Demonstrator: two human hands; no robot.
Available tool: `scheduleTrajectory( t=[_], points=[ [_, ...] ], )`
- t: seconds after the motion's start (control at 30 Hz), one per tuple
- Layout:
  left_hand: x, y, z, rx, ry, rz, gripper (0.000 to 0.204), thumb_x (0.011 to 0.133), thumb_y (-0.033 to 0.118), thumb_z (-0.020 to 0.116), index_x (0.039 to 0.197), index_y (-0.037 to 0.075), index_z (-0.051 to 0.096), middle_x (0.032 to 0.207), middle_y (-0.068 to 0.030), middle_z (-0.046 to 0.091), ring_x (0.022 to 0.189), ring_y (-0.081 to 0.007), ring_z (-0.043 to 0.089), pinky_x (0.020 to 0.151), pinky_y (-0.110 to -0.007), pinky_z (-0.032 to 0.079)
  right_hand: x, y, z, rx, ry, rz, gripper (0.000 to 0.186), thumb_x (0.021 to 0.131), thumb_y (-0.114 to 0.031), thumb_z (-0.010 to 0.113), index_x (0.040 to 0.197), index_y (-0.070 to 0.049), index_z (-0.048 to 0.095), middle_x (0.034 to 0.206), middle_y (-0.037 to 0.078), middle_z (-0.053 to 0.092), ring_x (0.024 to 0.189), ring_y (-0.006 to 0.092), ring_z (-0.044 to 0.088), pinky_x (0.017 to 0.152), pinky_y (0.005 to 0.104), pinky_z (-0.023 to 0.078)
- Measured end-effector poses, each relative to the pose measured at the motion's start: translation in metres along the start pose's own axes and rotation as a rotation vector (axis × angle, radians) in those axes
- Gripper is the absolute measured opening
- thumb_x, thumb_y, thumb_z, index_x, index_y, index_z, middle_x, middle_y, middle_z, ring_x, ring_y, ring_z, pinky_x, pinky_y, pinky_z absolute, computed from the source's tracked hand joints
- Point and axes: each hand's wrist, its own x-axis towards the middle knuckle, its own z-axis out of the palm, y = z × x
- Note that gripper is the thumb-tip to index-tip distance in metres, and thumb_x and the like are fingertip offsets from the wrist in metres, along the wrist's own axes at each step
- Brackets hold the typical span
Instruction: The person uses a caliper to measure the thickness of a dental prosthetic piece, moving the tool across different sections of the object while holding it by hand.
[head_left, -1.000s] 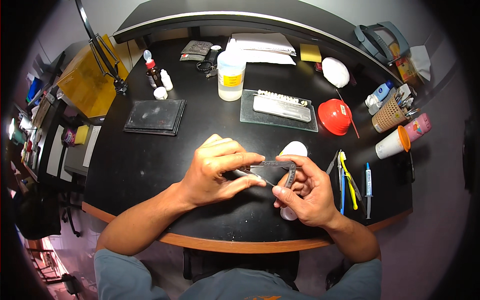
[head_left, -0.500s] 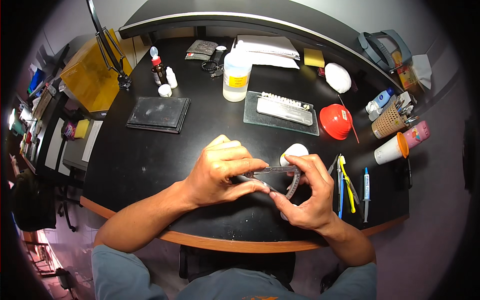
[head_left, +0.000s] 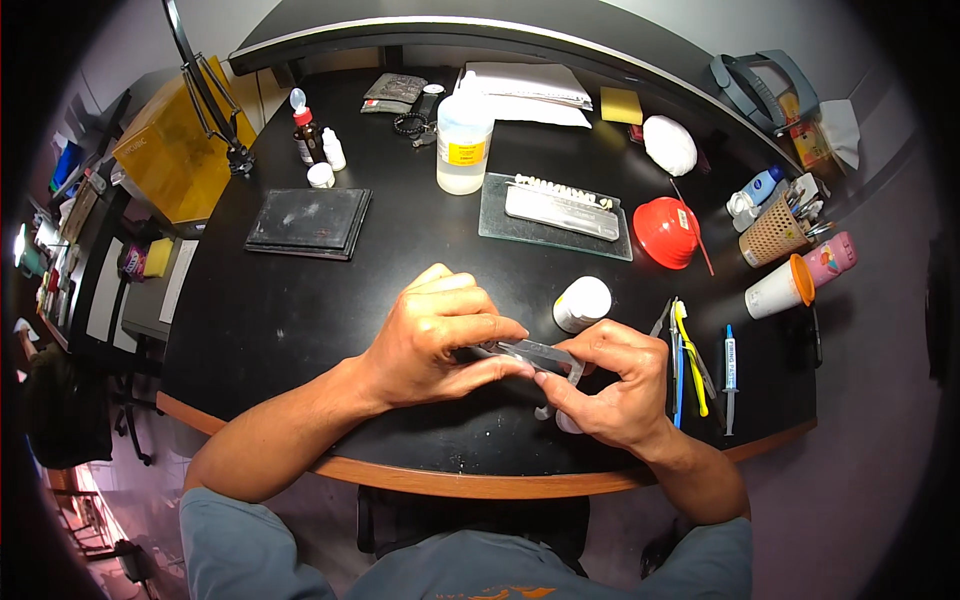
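Note:
Over the front middle of the desk I hold a metal caliper gauge (head_left: 545, 353) with a curved scale, gripped from both sides. My left hand (head_left: 435, 340) pinches its left end between thumb and fingers. Around the scale end at the right, my right hand (head_left: 618, 388) is closed, thumb and forefinger bent in. The two thumb tips nearly meet below the gauge. Whether a small piece sits between them, I cannot tell. Just beyond my right hand stands a white jar (head_left: 583, 305). Small whitish round items (head_left: 568, 422) show partly under that hand.
To the right lie a yellow toothbrush (head_left: 688, 345) and a paste syringe (head_left: 730, 380). Farther back are a red bowl (head_left: 665, 233), a glass slab (head_left: 493, 215), a clear bottle (head_left: 464, 150) and a black flat case (head_left: 308, 222). A wooden edge (head_left: 450, 483) borders the desk's front.
The caliper gauge has tilted, so its curved scale shows more edge-on. My right fingers have moved slightly down, and more of the white jar shows. My left hand keeps its grip.

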Motion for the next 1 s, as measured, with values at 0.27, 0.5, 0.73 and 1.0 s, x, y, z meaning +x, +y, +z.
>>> scheduleTrajectory(
  t=[0.27, 0.5, 0.73, 1.0],
  points=[
    [-0.0007, -0.0002, 0.0004, 0.015, -0.009, 0.016, 0.033, 0.065, 0.028, 0.094, 0.089, 0.012, 0.079, 0.068, 0.0017, 0.061, 0.063, -0.0135, 0.055, 0.061, -0.03, 0.036, -0.0003, -0.0024, 0.0015, 0.051, 0.001, -0.015, 0.015, 0.071, -0.005, 0.084, 0.084, 0.0, 0.077, 0.069, 0.009, 0.069, 0.058, 0.0142, 0.066, 0.052, 0.0258, 0.049],
    [0.0005, 0.0004, 0.0005, 0.001, 0.006, -0.013, 0.035, 0.065, 0.029, 0.094, 0.09, 0.01, 0.078, 0.067, 0.0012, 0.061, 0.063, -0.0141, 0.055, 0.061, -0.031, 0.036, 0.0015, -0.0061, 0.0023, 0.049, -0.002, 0.045, 0.034, 0.07, -0.006, 0.084, 0.102, 0.001, 0.074, 0.076, 0.01, 0.07, 0.063, 0.0152, 0.068, 0.055, 0.0268, 0.052],
    [-0.0014, 0.0033, 0.0005, -0.099, -0.03, -0.077, 0.036, 0.067, 0.027, 0.093, 0.093, 0.008, 0.076, 0.073, -0.0011, 0.066, 0.066, -0.0159, 0.059, 0.065, -0.031, 0.042, 0.0029, -0.0042, 0.0017, -0.043, 0.006, -0.125, 0.041, 0.07, -0.008, 0.083, 0.108, 0.002, 0.073, 0.077, 0.011, 0.068, 0.066, 0.0171, 0.069, 0.057, 0.0277, 0.053],
    [-0.003, 0.0026, 0.0019, -0.458, 0.037, -0.427, 0.05, 0.069, 0.012, 0.095, 0.109, 0.002, 0.067, 0.098, -0.0049, 0.07, 0.087, -0.0105, 0.067, 0.077, -0.026, 0.051, 0.0007, -0.0031, -0.0026, -0.046, 0.03, -0.072, 0.031, 0.071, -0.008, 0.085, 0.098, 0.003, 0.076, 0.066, 0.008, 0.067, 0.055, 0.0147, 0.065, 0.051, 0.0268, 0.048]
  ],
)
